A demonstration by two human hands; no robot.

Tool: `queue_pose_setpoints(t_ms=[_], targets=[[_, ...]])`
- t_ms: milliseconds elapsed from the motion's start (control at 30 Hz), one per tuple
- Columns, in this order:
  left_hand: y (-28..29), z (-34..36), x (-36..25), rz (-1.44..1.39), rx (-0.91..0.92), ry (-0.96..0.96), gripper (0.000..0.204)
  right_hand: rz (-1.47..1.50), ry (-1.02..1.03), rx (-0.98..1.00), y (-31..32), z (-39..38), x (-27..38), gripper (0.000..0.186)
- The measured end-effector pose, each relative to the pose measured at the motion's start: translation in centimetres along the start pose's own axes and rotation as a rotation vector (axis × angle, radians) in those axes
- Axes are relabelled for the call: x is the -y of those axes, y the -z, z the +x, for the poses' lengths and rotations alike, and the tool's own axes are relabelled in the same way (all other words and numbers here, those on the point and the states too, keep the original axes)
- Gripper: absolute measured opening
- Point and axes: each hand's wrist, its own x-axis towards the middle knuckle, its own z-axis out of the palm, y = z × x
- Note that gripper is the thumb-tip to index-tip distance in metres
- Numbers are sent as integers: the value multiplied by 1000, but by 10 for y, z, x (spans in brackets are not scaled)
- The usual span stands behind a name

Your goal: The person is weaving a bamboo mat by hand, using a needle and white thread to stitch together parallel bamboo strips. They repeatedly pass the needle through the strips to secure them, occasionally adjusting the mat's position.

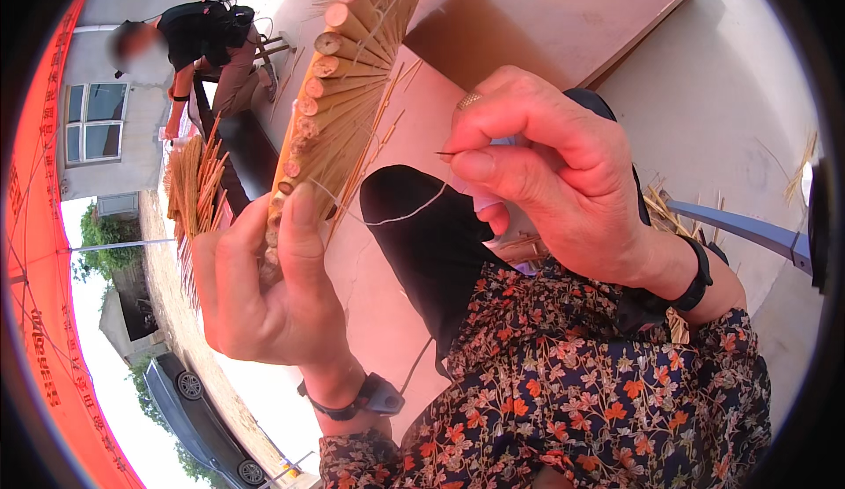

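A fan-like row of pale plant stalks [352, 75], with round cut ends lined up along a yellow strip, slants up from my left hand [277, 291]. That hand is closed around the row's lower end, thumb on one side and fingers on the other. Thumb and forefinger of my right hand [559, 181] pinch a thin dark needle [444, 153], its tip pointing left. A pale thread [396, 220] loops from the stalks across to the right hand. On a right finger sits a metal thimble ring [468, 100]. Something whitish shows behind the right fingers, partly hidden.
My dark-clad knee [414, 234] lies beneath the thread. A large board [528, 22] stands ahead, and a grey-blue metal bar [748, 229] at the right. To the far left, a person [207, 44] bends near bundled stalks [194, 185]; a parked car [202, 419] is beyond.
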Motion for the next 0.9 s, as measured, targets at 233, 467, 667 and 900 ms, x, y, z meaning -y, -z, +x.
queue_pose_setpoints(t_ms=[233,467,667,900], targets=[[0,3,0,-115,-100,108,23,35,-79,161,-24,23,10,7],[7,3,1,-52,-63,76,29,239,-253,130,-32,21,10,6],[11,3,-4,-2,-8,78,26,-124,81,99,-28,19,1,5],[5,7,-4,-39,-52,50,34,-71,43,16,-39,17,-4,7]])
